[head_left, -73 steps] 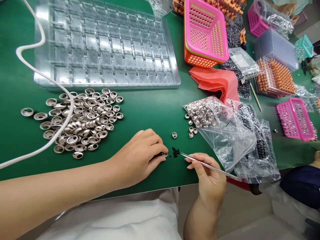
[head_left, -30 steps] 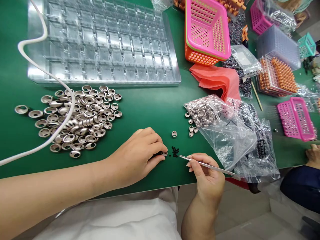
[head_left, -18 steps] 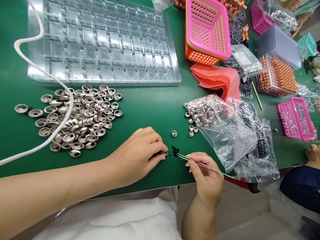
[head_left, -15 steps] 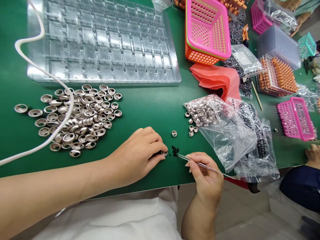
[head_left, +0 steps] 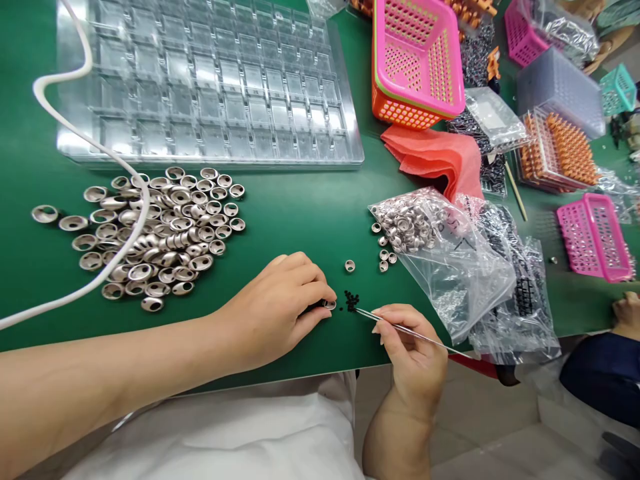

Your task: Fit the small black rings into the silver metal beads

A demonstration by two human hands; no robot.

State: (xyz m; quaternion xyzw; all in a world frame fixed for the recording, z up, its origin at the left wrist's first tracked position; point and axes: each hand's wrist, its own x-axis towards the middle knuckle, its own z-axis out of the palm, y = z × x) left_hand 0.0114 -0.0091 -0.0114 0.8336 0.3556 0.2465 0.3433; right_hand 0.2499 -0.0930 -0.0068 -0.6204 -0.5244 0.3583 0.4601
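My left hand (head_left: 287, 303) rests on the green table, its thumb and fingers closed on a small metal ring (head_left: 329, 305), mostly hidden by the fingertips. My right hand (head_left: 413, 347) pinches a pair of tweezers (head_left: 400, 327), whose tips touch the edge of a little heap of tiny black pieces (head_left: 351, 300). Whether a piece sits between the tips I cannot tell. One loose metal ring (head_left: 349, 266) lies just beyond the heap. Farther left spreads a large pile of similar metal rings (head_left: 167, 230), each with a hole in its side.
A white cable (head_left: 90, 143) crosses the ring pile. Behind it lies a clear compartment tray (head_left: 210, 87). To the right are a bag of metal rings (head_left: 415, 223), a red cloth (head_left: 440, 157), stacked baskets (head_left: 417, 110) and a pink basket (head_left: 593, 237). Another person's hand (head_left: 627, 313) shows far right.
Both hands, the ring and the tweezers hold nearly the same positions. The whole view has shifted very slightly.
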